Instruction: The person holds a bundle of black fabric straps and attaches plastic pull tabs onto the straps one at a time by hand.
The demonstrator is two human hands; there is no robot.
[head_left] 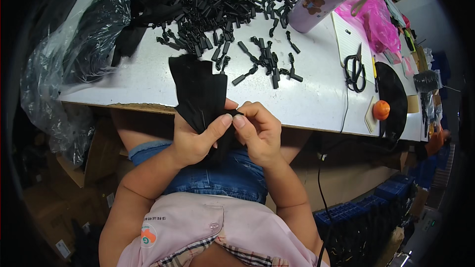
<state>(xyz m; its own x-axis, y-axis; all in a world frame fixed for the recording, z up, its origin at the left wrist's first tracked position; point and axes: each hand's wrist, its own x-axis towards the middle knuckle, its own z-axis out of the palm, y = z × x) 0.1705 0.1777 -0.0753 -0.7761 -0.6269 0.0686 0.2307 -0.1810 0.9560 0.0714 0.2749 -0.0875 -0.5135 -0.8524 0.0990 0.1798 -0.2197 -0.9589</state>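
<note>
A piece of black fabric (200,89) stands up in front of me at the table's near edge. My left hand (200,141) is closed round its lower part, the thumb pressed toward the right. My right hand (260,133) pinches a narrow dark end of it between thumb and forefinger. Both thumb tips almost meet there; any small part between them is hidden. Beyond the fabric lie several loose black zipper pulls (274,62), and behind them a large heap of the same pulls (217,7).
Clear plastic bags (91,39) with dark contents cover the table's left side. A lilac tumbler (326,0) stands at the back right. Further right are black scissors (355,71), a notebook (344,37), a pink plastic bag (376,22) and a small orange object (381,110). A cable (320,178) hangs below the edge.
</note>
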